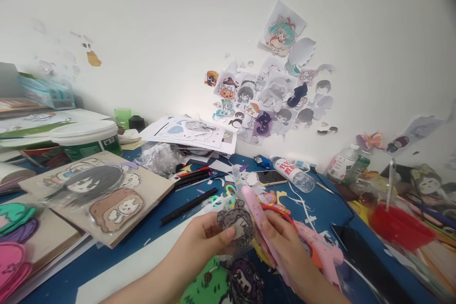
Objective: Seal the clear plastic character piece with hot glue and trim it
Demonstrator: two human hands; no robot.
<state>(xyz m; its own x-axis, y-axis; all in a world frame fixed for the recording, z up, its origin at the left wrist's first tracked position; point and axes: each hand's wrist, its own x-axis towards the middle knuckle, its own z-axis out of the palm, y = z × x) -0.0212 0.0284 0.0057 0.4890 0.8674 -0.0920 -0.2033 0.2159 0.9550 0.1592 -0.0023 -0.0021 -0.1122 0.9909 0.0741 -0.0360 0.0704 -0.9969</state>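
Observation:
My left hand (210, 237) pinches a grey cartoon cutout (237, 223) with a clear, shiny edge between thumb and fingers. Wrapped round a long, slim pink tool (258, 213) is my right hand (285, 242); the tool slants up past the cutout's right side, and its exact kind is unclear. Below the hands lie a dark purple cartoon cutout (245, 280) and a green patterned sheet (206, 282). Beyond and beside my right hand are orange-red rings (311, 251), a pink animal-shaped piece (329, 251) and colourful scraps.
Left are a board with cartoon cutouts (149, 183) and a white-lidded tub (85, 133). A black marker (188, 206), a phone (272, 178) and a lying water bottle (294, 175) are further back. Right stand a red container (401, 228) and a black slab (366, 261). Drawings (281, 31) cover the wall.

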